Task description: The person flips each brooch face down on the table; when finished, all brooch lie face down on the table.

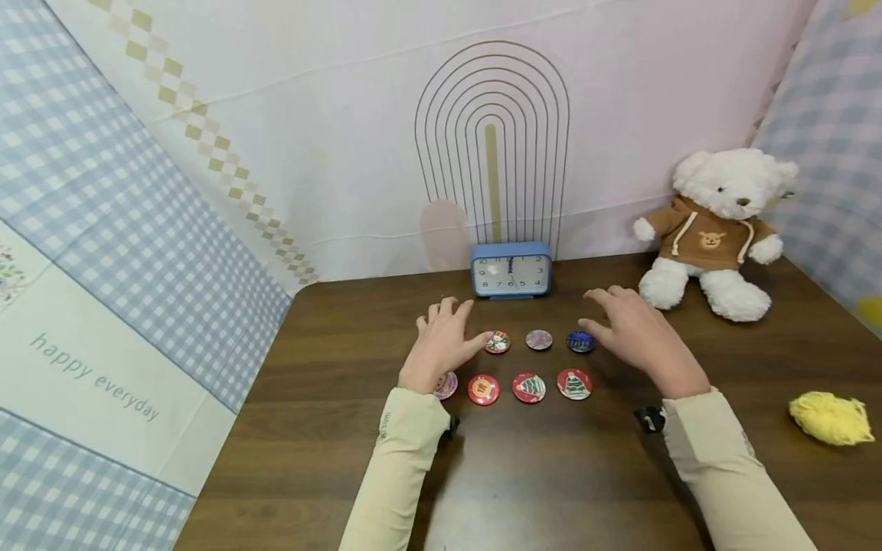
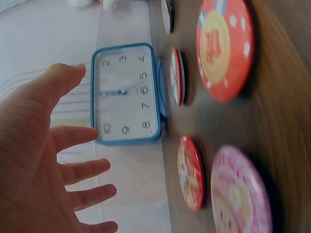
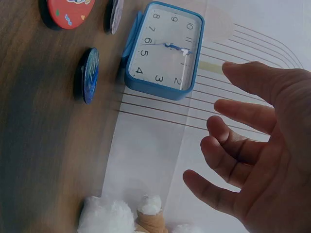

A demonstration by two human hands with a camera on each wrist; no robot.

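Several round button badges lie in two rows on the brown table. My left hand [image 1: 441, 346] hovers over the left end with its fingers spread, holding nothing. Partly beneath it is a pink badge [image 1: 448, 386]; a red badge [image 2: 190, 172] near it is hidden in the head view. A red-and-white badge [image 1: 498, 342] is close to the left thumb. My right hand [image 1: 637, 333], loosely bent and holding nothing, hovers beside a dark blue badge [image 1: 581, 341]. Between the hands lie a purple badge [image 1: 539, 340], an orange-red badge [image 1: 484, 389] and two red tree badges [image 1: 529, 388].
A blue-framed clock [image 1: 511, 269] stands behind the badges against the patterned backdrop. At the back right sits a white teddy bear [image 1: 717, 229] in a brown hoodie. A bundle of yellow yarn [image 1: 831, 418] lies at the right.
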